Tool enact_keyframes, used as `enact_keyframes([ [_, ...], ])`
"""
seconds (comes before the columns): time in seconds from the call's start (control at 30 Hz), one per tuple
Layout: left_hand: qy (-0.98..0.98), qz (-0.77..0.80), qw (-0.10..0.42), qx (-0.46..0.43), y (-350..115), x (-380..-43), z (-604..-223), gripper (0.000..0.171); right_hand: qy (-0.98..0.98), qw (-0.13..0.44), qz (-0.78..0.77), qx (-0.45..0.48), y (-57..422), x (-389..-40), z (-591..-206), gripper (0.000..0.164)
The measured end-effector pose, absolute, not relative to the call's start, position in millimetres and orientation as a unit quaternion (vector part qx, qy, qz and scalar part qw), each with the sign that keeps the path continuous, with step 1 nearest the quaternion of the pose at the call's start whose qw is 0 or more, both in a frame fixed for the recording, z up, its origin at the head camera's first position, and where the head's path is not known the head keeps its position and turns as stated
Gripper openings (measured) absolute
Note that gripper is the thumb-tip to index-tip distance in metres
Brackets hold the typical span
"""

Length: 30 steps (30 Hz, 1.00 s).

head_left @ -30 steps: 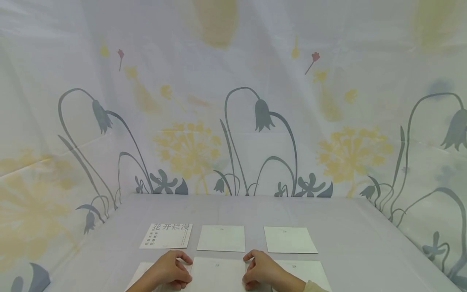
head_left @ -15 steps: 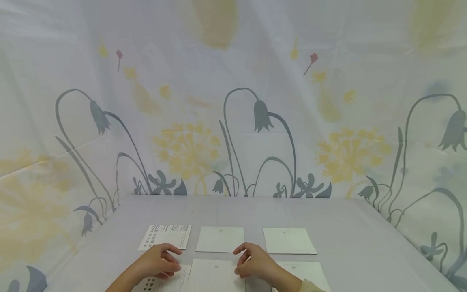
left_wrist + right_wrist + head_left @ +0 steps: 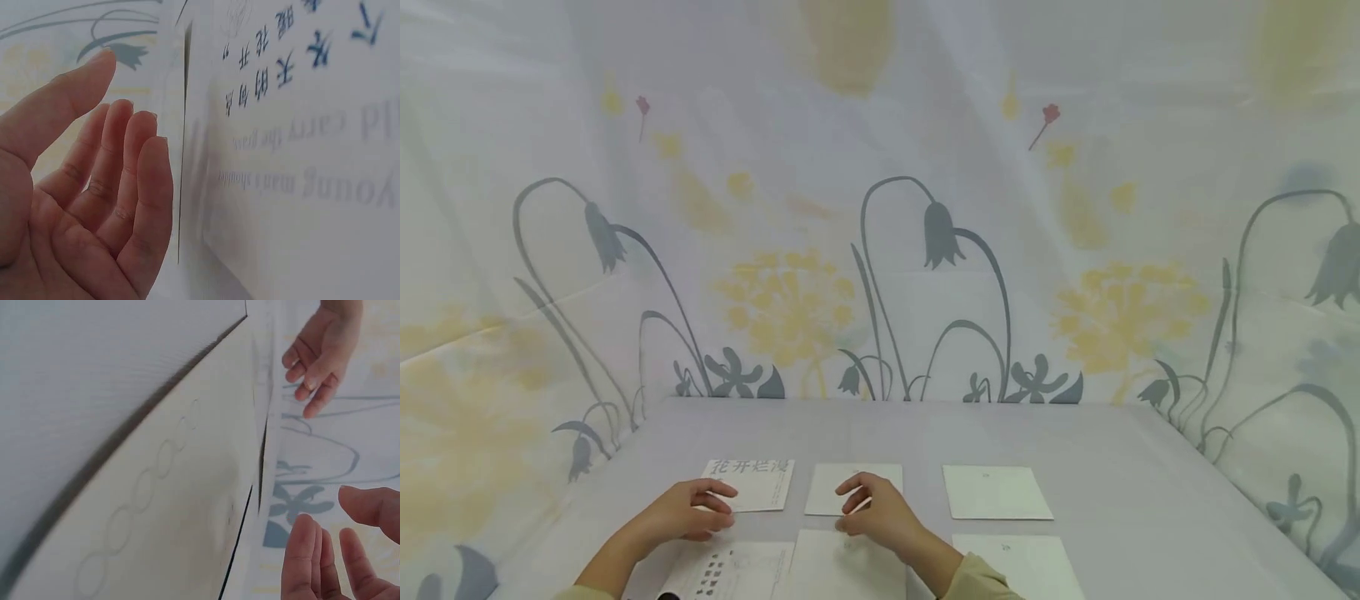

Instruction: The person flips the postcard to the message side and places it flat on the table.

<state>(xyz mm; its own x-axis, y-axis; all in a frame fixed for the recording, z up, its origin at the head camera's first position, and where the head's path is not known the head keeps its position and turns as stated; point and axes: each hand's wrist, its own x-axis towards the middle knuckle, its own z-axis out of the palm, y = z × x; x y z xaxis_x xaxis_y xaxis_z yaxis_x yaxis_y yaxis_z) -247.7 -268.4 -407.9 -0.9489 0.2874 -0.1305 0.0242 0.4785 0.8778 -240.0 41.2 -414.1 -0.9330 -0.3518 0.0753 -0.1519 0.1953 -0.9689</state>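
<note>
My left hand (image 3: 681, 512) hovers with relaxed, empty fingers above the gap between the two left cards. One is the back-left printed card (image 3: 763, 493), partly hidden by the hand; nearer lies the front-left printed card (image 3: 737, 575). My right hand (image 3: 883, 521), also holding nothing, is over the front-middle card (image 3: 842, 571) and hides part of the back-middle card (image 3: 823, 492). In the left wrist view, the fingers (image 3: 147, 206) stand apart from a card with Chinese and English text (image 3: 300, 156). A cream card (image 3: 162, 506) with a chain of ovals fills the right wrist view.
Two more pale cards lie on the right, the back-right card (image 3: 997, 493) and the front-right card (image 3: 1022, 567). A grey-white cloth (image 3: 1120, 492) covers the table. Flower-printed fabric (image 3: 880, 317) encloses the back and sides.
Both hands have left the side edges of the front-middle card and moved left and farther back. The front-left card's print is now uncovered. The cards appear to stay in place.
</note>
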Motion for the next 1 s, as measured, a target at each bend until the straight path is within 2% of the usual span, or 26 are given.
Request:
enact_keyframes([
  [0.53,0.893,0.446,0.037,0.046,-302.0,-271.9,-404.5,0.051,0.790,0.018,-0.592,-0.158,-19.5,-266.5,-413.2,0.034],
  [0.7,0.910,0.415,0.020,0.009,-308.1,-278.9,-406.8,0.055,0.799,0.023,-0.583,-0.142,-34.4,-275.4,-417.2,0.035],
  [1.0,0.902,0.428,0.007,0.049,-322.9,-295.2,-421.4,0.054,0.798,0.043,-0.589,-0.122,-37.4,-288.7,-424.0,0.038],
])
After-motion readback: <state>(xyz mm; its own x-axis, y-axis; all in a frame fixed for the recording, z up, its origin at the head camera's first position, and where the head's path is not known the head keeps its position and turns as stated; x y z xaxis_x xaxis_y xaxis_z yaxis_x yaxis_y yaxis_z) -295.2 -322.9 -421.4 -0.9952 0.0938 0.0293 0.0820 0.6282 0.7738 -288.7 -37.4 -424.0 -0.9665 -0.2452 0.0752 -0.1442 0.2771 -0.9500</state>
